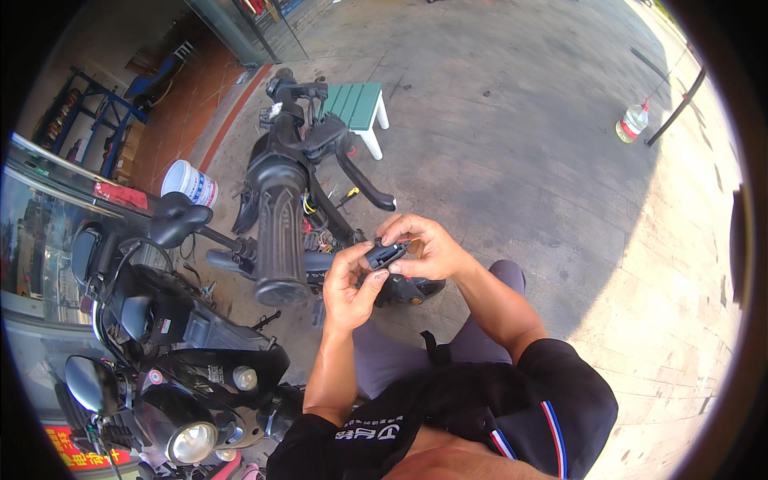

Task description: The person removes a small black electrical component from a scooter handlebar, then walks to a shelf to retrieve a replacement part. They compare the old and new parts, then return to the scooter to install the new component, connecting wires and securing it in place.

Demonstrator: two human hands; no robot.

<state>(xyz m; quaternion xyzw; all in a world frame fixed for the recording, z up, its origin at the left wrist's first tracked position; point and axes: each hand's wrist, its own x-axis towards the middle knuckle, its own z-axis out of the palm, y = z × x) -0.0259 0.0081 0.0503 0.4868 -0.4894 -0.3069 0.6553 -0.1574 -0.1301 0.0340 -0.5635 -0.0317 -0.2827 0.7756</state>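
Black plastic housing (384,257), pinched by closely curled fingers of left hand (347,290) and right hand (438,250), seems best steadied with the orange-red wires (410,239) slack.

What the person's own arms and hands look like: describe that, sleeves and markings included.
The left hand and right hand are ungloved, and the forearms are bare, with no watch showing. The short sleeves are black, like the shirt, which carries white print and red, white and blue stripes.
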